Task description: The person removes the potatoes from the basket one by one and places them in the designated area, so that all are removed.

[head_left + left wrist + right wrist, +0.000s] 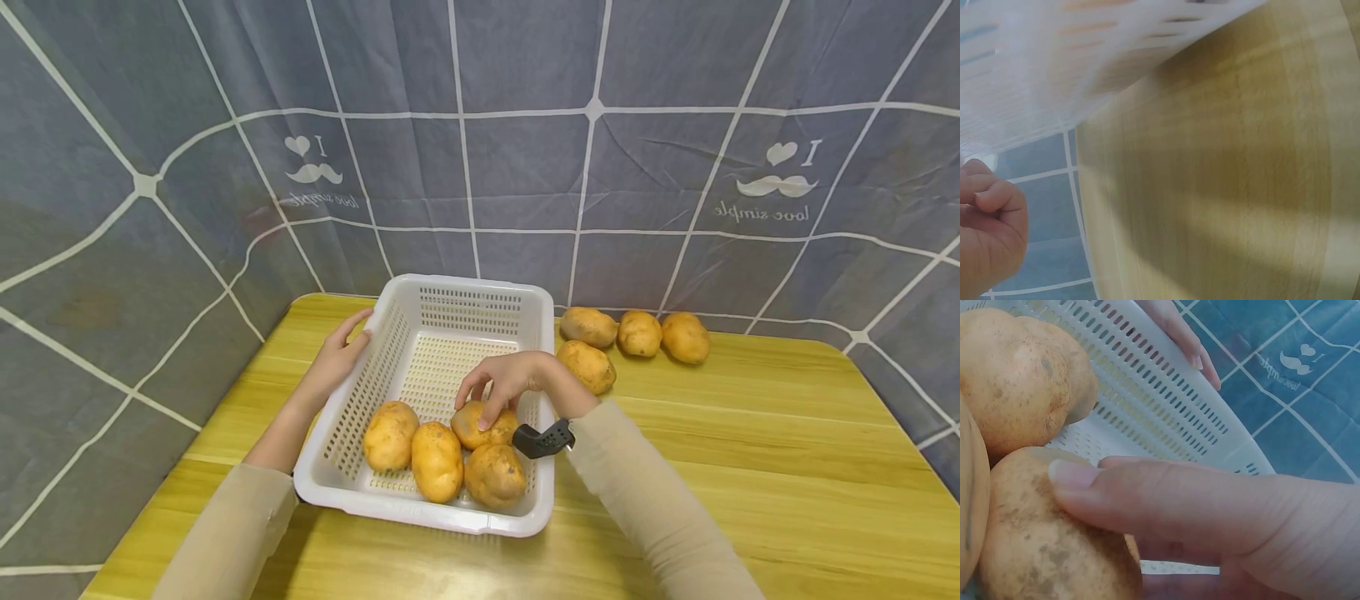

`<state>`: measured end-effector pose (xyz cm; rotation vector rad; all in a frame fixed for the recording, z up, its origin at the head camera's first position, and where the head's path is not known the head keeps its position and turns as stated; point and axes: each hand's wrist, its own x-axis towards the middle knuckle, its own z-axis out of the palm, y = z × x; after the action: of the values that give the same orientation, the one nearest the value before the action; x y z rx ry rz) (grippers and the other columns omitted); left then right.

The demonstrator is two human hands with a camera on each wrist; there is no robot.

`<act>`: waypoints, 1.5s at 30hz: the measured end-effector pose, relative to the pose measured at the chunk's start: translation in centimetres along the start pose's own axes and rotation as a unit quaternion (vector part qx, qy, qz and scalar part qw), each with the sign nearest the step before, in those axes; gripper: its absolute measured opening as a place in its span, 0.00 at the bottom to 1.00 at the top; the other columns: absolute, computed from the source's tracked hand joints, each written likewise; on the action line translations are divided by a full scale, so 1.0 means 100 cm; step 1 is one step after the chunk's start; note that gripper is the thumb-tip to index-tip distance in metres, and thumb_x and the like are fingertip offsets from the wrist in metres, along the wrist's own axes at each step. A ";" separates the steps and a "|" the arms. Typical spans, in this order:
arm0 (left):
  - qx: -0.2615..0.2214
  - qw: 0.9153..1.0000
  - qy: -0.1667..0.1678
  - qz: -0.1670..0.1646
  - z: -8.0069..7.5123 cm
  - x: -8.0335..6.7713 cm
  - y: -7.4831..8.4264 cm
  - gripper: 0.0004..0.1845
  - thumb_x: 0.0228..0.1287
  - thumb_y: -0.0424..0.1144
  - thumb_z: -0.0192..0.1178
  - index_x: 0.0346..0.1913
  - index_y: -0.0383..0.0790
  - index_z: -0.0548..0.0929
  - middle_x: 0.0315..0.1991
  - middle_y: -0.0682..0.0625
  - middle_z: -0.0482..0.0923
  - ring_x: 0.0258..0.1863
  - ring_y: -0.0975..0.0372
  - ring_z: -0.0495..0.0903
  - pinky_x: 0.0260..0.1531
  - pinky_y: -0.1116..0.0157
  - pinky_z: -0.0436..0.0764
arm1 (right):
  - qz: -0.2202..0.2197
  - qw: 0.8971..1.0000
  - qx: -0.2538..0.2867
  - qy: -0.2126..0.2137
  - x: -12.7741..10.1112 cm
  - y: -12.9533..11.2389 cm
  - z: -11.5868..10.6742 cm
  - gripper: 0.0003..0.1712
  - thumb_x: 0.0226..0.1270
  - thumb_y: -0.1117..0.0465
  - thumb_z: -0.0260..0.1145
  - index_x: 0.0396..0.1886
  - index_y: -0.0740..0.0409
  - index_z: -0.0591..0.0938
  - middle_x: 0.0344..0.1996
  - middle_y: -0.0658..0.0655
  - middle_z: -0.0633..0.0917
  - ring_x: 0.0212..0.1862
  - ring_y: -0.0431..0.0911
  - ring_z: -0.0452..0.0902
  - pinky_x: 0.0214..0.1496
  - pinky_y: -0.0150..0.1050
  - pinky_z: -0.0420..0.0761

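— White basket on the wooden table: where is each hand?
— The left hand grips its left rim. The right hand curls its fingers round a potato inside, beside three others.

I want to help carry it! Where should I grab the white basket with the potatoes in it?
Probably best by the rim of the white basket, one hand on each long side, coming from above. The left hand already holds the left rim that way. The four potatoes crowd the near end, so gripping nearer there should keep it level.
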<state>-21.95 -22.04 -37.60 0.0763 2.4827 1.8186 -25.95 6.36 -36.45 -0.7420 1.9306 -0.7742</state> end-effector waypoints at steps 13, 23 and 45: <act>0.014 1.000 0.004 0.012 -0.001 -0.003 -0.003 0.28 0.74 0.46 0.42 0.73 0.45 0.53 0.54 0.29 0.69 0.32 0.64 0.80 0.31 0.66 0.81 | -0.045 0.998 0.038 0.030 -0.003 -0.001 -0.001 0.26 0.48 0.66 0.74 0.51 0.52 0.81 0.48 0.54 0.76 0.37 0.43 0.76 0.28 0.35 0.76; 0.010 1.000 -0.002 0.012 -0.001 -0.001 -0.006 0.28 0.74 0.47 0.42 0.73 0.45 0.53 0.53 0.29 0.69 0.31 0.63 0.80 0.30 0.65 0.81 | -0.060 0.995 0.047 0.059 -0.013 -0.006 -0.005 0.27 0.49 0.66 0.74 0.53 0.54 0.80 0.50 0.57 0.75 0.42 0.46 0.78 0.31 0.37 0.79; 0.006 1.000 -0.005 0.026 0.001 0.000 -0.007 0.28 0.74 0.46 0.43 0.73 0.45 0.53 0.55 0.28 0.69 0.34 0.60 0.81 0.31 0.65 0.82 | -0.061 0.987 0.087 0.123 -0.036 -0.009 -0.017 0.29 0.51 0.65 0.73 0.56 0.56 0.78 0.55 0.60 0.72 0.47 0.49 0.77 0.37 0.41 0.81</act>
<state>-21.93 -22.13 -38.33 0.1520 2.5086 1.8167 -25.75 8.87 -33.24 -0.6878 2.0168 -1.1392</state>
